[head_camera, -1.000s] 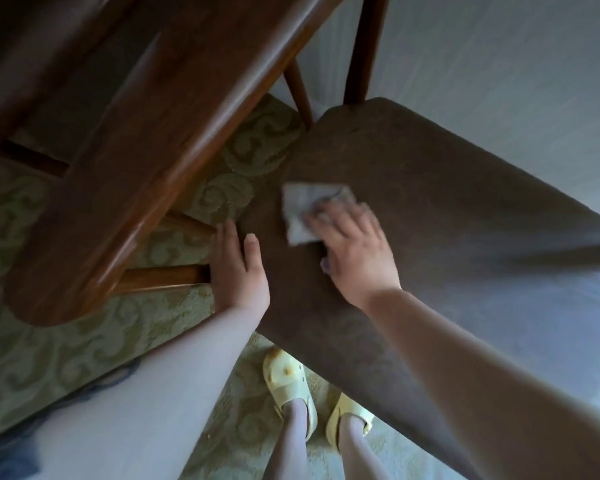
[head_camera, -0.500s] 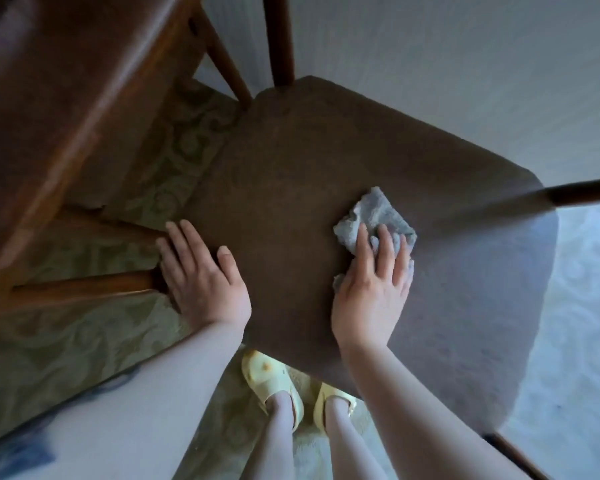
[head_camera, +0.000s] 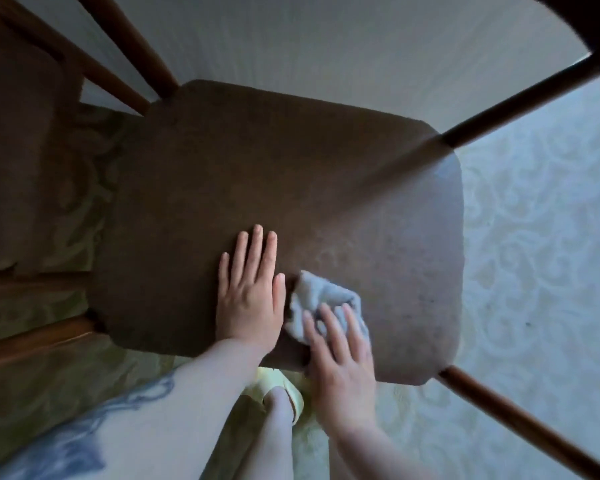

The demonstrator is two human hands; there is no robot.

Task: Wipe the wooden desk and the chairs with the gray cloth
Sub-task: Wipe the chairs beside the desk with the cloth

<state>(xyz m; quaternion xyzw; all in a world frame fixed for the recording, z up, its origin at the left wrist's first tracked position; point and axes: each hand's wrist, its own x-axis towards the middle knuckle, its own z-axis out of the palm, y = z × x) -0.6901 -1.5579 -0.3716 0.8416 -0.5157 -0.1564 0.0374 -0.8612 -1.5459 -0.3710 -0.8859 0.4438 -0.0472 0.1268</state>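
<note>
**Both hands on the chair seat**

I see my right hand's fingers (head_camera: 329, 327) straight, pressing the gray cloth (head_camera: 321, 301) near the front edge of the brown chair seat (head_camera: 274, 174) — my left hand (head_camera: 250, 292) lies flat beside it, fingers extended, holding nothing.

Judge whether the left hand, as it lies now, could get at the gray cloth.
Probably yes. The left hand lies flat on the chair seat right beside the gray cloth, nothing between them, though the right hand already presses its fingers on it.

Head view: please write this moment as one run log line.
left hand flat on chair seat | right hand presses gray cloth on seat
</note>
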